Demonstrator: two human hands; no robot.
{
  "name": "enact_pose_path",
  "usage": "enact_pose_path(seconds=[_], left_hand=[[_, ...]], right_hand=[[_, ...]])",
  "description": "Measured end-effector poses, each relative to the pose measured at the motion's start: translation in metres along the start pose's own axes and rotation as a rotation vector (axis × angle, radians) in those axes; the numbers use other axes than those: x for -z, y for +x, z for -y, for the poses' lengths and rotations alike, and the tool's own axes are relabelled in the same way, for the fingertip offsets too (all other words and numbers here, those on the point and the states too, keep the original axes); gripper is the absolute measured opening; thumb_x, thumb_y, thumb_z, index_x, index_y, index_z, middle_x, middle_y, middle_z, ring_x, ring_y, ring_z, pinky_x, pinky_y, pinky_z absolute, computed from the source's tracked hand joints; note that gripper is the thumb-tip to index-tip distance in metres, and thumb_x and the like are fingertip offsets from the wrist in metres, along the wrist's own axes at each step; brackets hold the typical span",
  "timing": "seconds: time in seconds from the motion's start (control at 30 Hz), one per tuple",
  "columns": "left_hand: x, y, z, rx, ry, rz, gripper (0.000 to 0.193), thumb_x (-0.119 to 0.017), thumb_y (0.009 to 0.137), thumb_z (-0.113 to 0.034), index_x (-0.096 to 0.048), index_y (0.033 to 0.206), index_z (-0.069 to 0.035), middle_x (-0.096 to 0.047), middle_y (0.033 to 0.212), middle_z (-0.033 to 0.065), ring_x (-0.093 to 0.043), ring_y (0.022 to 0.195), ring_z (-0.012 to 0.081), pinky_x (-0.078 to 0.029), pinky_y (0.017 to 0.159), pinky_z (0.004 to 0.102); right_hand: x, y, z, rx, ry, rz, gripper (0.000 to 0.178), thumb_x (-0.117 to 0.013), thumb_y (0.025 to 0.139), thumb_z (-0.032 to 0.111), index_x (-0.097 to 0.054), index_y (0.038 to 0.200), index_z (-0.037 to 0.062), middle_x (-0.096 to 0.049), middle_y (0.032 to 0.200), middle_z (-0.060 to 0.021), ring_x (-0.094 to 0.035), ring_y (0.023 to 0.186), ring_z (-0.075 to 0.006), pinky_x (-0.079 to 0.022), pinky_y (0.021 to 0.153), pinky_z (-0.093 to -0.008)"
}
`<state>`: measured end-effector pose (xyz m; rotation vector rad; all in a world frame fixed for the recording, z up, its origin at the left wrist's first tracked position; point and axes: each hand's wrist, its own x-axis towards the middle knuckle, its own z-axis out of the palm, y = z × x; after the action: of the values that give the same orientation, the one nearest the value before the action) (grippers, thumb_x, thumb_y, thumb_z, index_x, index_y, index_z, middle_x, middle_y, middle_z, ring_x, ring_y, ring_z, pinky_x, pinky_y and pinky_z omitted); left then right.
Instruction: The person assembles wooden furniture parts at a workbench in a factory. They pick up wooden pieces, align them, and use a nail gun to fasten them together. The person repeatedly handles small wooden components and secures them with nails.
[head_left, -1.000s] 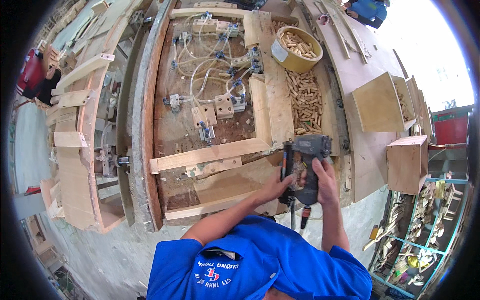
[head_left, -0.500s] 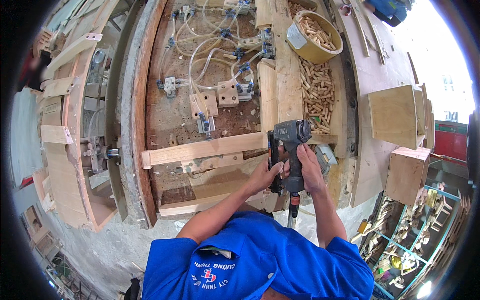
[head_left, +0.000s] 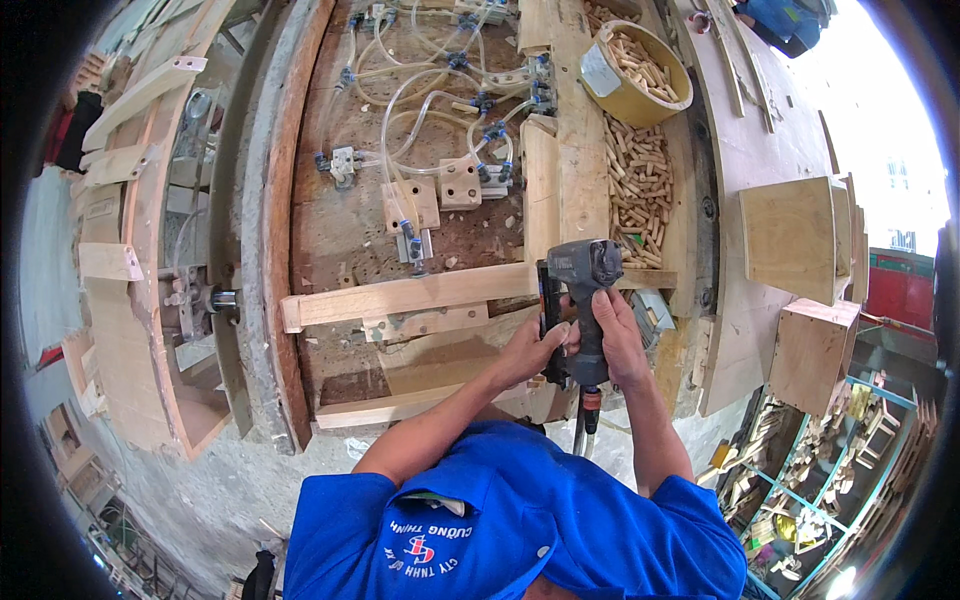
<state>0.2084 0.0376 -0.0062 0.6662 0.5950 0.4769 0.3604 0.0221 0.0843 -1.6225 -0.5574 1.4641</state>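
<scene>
A dark grey pneumatic nail gun (head_left: 590, 262) is held between both of my hands, above the right end of a long pale wooden bar (head_left: 420, 294). My right hand (head_left: 622, 335) wraps round its handle, thumb along the top. With closed fingers, my left hand (head_left: 537, 352) grips the black magazine on its left side; some of those fingertips are hidden. An air hose (head_left: 588, 430) hangs from the handle's end toward my shirt. Beneath the bar lies a shorter wooden block with holes (head_left: 425, 322), and a second bar (head_left: 400, 408) rests along the near edge.
Clear tubes with blue fittings (head_left: 457, 60) spread over the far bench. A yellow tub of wooden dowels (head_left: 640, 105) stands at the right, above a trough of loose dowels (head_left: 638, 190). Wooden boxes (head_left: 793, 235) stand farther right. A metal rail (head_left: 232, 300) runs along the left.
My view has shifted very slightly. Both hands keep the same hold on the nail gun, and the wooden bar lies where it was.
</scene>
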Motion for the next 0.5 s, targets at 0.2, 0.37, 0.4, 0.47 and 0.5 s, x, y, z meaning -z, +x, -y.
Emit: enact_pose_path(seconds=[0.2,0.37,0.4,0.47,0.5], left_hand=[[-0.001,-0.004,0.0,-0.026,0.039,-0.015,0.03,-0.05,0.112,-0.015,-0.045,0.139,-0.003,-0.058,0.094,-0.0021,-0.058,0.087,0.0095,-0.051,0.082,0.0274],[-0.001,-0.002,0.016,-0.078,-0.101,-0.003,0.028,-0.051,0.111,-0.016,-0.047,0.136,-0.002,-0.058,0.094,-0.0022,-0.058,0.085,0.0089,-0.053,0.081,0.0285],[0.0,-0.002,0.019,-0.069,-0.116,0.002,0.029,-0.053,0.111,-0.018,-0.05,0.135,-0.003,-0.059,0.095,-0.0017,-0.057,0.086,0.0089,-0.052,0.081,0.0288],[0.0,-0.001,0.018,-0.054,-0.139,0.014,0.031,-0.057,0.11,-0.024,-0.055,0.134,-0.004,-0.062,0.099,-0.0007,-0.056,0.087,0.009,-0.05,0.082,0.0292],[0.0,-0.001,0.018,-0.026,-0.05,0.032,0.032,-0.057,0.11,-0.024,-0.055,0.135,-0.003,-0.064,0.101,0.001,-0.058,0.088,0.0099,-0.052,0.082,0.0301]], right_hand=[[0.0,-0.006,0.006,-0.03,0.04,0.057,0.043,-0.046,0.117,0.04,-0.052,0.137,0.0029,-0.069,0.081,-0.0102,-0.067,0.065,-0.0177,-0.059,0.065,-0.0328],[-0.001,-0.004,0.005,-0.047,0.022,0.072,0.041,-0.046,0.117,0.039,-0.055,0.134,0.0027,-0.069,0.081,-0.0089,-0.067,0.065,-0.0164,-0.058,0.064,-0.0315],[-0.002,-0.005,0.005,-0.048,0.006,0.061,0.041,-0.046,0.117,0.039,-0.056,0.133,0.0026,-0.069,0.082,-0.0084,-0.067,0.065,-0.0159,-0.058,0.064,-0.031],[-0.004,-0.006,0.007,-0.044,-0.025,0.041,0.039,-0.047,0.117,0.037,-0.056,0.132,0.0024,-0.069,0.083,-0.0075,-0.067,0.065,-0.0148,-0.058,0.063,-0.03],[-0.001,-0.009,0.007,-0.043,-0.028,0.027,0.038,-0.048,0.116,0.036,-0.054,0.136,0.0029,-0.069,0.092,-0.0079,-0.066,0.067,-0.0135,-0.058,0.063,-0.0294]])
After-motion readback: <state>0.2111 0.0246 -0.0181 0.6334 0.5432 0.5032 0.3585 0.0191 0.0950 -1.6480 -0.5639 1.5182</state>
